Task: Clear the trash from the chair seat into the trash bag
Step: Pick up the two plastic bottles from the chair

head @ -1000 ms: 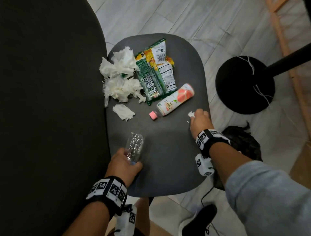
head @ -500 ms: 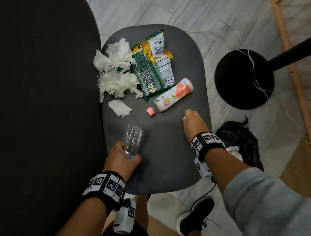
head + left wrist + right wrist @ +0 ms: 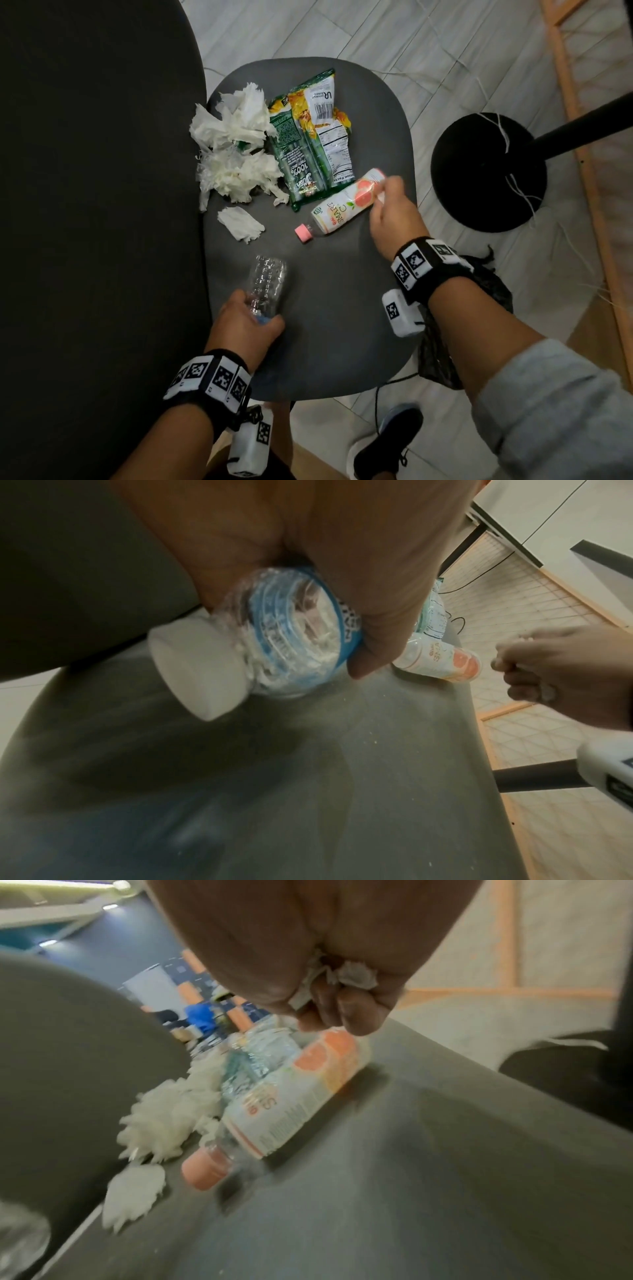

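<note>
Grey chair seat (image 3: 342, 308) on tiled floor | left hand (image 3: 243, 329) grips light, crushable clear bottle (image 3: 267, 284) | right hand (image 3: 390, 212), clutching tissue scrap (image 3: 342, 974), reaches juice bottle (image 3: 346, 205): grasp mid-body, likely slippery.

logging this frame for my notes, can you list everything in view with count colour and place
chair seat: 1, dark grey, centre, holds the trash
clear bottle: 1, see-through with white cap, near end of seat, held by the left hand
juice bottle: 1, white and orange label, pink cap, lying mid-seat
snack wrappers: 2, green and yellow, far end of seat
tissue wads: 2 big clumps, white, far left of seat
small tissue: 1, white, left of the pink cap
trash bag: 1, black, on the floor right of the seat
round base: 1, black, on the floor, right
shoe: 1, black, on the floor
left hand: grips the clear bottle
right hand: clutches a tissue scrap, at the juice bottle's base
</note>
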Demonstrator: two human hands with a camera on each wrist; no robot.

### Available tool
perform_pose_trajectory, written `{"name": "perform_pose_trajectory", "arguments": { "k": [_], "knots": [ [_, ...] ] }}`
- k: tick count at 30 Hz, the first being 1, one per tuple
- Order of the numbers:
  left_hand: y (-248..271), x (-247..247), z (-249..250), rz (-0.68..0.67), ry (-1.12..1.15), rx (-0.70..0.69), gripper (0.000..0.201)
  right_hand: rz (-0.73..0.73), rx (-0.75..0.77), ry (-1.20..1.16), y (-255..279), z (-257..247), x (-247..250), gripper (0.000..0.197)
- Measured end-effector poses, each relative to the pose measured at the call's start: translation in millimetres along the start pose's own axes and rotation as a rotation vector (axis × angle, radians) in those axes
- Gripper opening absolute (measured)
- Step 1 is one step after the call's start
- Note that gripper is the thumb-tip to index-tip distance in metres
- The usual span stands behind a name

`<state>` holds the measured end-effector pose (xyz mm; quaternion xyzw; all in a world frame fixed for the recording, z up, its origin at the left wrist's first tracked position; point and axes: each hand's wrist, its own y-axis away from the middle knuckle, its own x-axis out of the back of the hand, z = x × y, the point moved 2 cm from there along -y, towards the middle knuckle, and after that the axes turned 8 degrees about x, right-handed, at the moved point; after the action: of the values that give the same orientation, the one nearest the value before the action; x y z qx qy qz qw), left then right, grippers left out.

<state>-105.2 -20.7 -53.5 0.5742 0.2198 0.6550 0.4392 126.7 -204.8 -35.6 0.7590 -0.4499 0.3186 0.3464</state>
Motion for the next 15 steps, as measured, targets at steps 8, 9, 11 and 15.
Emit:
{"name": "perform_pose_trajectory", "arguments": {
  "k": [8, 9, 11, 15],
  "knots": [
    [0, 7, 15, -0.002, 0.142, -0.032, 0.044, -0.393, 0.356, 0.639, -32, -28, -18, 0.039],
    [-2, 6, 14, 0.001, 0.132, -0.046, 0.045, -0.391, 0.323, 0.708, -35, -25, -20, 0.038],
    [-7, 5, 9, -0.013, 0.131, -0.057, 0.046, -0.372, 0.239, 0.780, -35, -18, -23, 0.035],
    [-3, 4, 16, -0.165, 0.159, -0.115, 0.056, -0.417, 0.125, 0.617, -12, -2, -11, 0.046]
  ]
}}
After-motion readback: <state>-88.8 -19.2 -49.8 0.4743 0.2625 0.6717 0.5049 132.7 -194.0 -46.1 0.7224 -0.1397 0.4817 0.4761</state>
